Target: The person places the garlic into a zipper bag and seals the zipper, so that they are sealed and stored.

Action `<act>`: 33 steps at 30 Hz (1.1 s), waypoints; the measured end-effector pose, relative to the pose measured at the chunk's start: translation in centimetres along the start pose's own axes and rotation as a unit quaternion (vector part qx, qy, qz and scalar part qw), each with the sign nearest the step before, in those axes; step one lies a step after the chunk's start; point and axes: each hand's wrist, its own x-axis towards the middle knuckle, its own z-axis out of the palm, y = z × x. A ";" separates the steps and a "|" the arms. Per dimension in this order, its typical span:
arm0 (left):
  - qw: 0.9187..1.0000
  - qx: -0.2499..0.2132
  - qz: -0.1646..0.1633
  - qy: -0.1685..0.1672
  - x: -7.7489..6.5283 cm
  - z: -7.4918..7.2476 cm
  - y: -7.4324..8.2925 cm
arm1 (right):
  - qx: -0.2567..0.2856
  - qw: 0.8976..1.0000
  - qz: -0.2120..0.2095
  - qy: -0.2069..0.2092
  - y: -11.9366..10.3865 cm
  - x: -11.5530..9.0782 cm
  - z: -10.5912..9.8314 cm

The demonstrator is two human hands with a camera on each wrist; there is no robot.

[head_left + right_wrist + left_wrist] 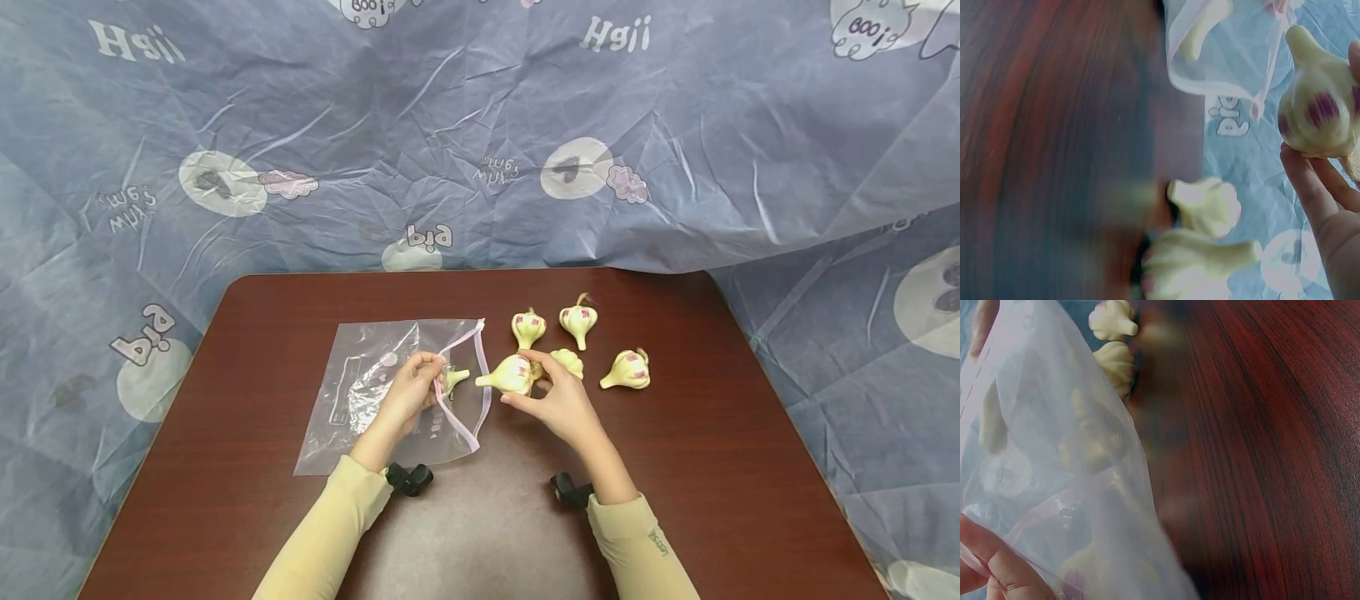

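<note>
My left hand (411, 392) pinches the rim of a clear zip bag (352, 375), whose pinkish-white zip edge (480, 358) gapes toward the right. Inside the mouth lies a garlic bulb (454, 377), its pale stem pointing right and part of it behind the left fingers. My right hand (561, 402) grips another garlic bulb (512, 375) between thumb and fingers, its stem aimed at the bag opening. Purple patches mark this held bulb (1319, 115) in the right wrist view. Through the film in the left wrist view, pale shapes of garlic look blurred.
Several more garlic bulbs lie right of the bag: one behind the right hand (567, 363), two farther back (528, 329) (578, 322), and one at the right (628, 370). The brown wooden table (712, 467) meets a blue printed cloth (480, 150) at its back.
</note>
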 end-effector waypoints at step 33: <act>1.000 0.001 -0.007 0.005 -0.1 0.4 0.0 | -0.106 0.981 -0.050 -0.156 0.8 3.1 7.3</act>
